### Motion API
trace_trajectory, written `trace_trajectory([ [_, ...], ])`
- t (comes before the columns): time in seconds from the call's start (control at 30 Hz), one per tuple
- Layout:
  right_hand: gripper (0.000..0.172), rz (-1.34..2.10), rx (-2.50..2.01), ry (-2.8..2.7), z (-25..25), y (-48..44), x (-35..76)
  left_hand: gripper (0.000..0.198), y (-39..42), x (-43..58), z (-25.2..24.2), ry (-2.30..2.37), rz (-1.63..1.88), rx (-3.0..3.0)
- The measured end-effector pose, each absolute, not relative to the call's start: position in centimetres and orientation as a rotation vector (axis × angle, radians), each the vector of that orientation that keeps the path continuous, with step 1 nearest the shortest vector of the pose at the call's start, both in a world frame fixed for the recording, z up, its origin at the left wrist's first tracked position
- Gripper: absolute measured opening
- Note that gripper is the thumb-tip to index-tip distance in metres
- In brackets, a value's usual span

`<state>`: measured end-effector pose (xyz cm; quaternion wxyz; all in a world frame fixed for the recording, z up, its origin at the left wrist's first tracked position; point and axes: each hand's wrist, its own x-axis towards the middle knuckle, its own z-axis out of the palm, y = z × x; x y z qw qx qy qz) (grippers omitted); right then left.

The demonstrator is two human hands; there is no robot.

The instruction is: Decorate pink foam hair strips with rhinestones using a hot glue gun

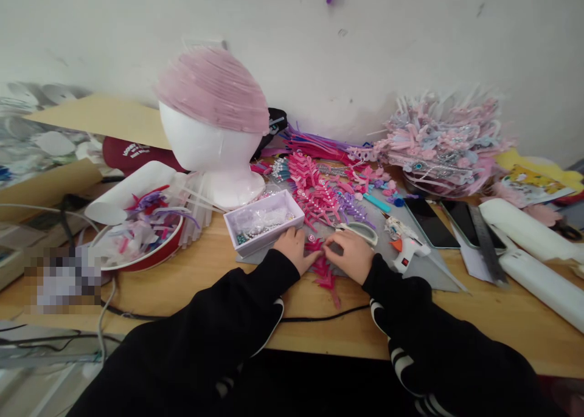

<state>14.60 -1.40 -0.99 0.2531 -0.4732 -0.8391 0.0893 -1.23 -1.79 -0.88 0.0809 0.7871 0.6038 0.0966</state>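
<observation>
My left hand and my right hand meet over a small magenta ornament piece lying on a grey mat. Both hands curl their fingers down onto the piece, pinching its upper end between them. Black sleeves with white stripes cover both arms. A white box of beads stands just beyond my left hand. A white glue gun lies close to the right of my right hand.
A white foam head with a pink cap stands behind the box. Piles of pink ornaments and pale ones fill the back. A red bowl of scraps, two phones, a ruler and white rolls surround them.
</observation>
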Motion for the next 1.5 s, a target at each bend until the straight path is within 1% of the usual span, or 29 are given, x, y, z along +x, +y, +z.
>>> trace_trajectory([
  [0.1,0.004,0.275,-1.336,-2.274,-1.2,-1.4,14.5,0.043,-1.9,-1.2,-0.9,1.802,0.260,2.358],
  [0.5,0.006,0.509,-1.415,-2.178,-0.7,-0.7,14.0,0.040,-1.6,-1.1,-0.5,1.792,0.208,2.270],
  [0.7,0.007,0.618,-1.438,-2.091,0.0,-0.7,14.1,0.040,-1.4,-1.3,-0.4,1.730,0.272,2.207],
  [0.83,0.009,0.650,-1.418,-2.063,0.2,-1.0,14.2,0.034,-1.4,-1.3,-0.5,1.688,0.379,2.152],
  [1.03,0.011,0.631,-1.407,-2.048,0.1,-1.1,14.4,0.043,-1.3,-1.4,-0.7,1.634,0.553,1.964],
  [1.27,0.011,0.537,-1.377,-2.048,-0.3,-1.2,14.6,0.041,-0.9,-1.4,-2.0,1.438,0.788,1.747],
  [1.5,0.010,0.333,-1.165,-2.033,0.0,-1.5,14.9,0.043,-0.8,-0.9,-2.3,1.240,0.922,1.472],
])
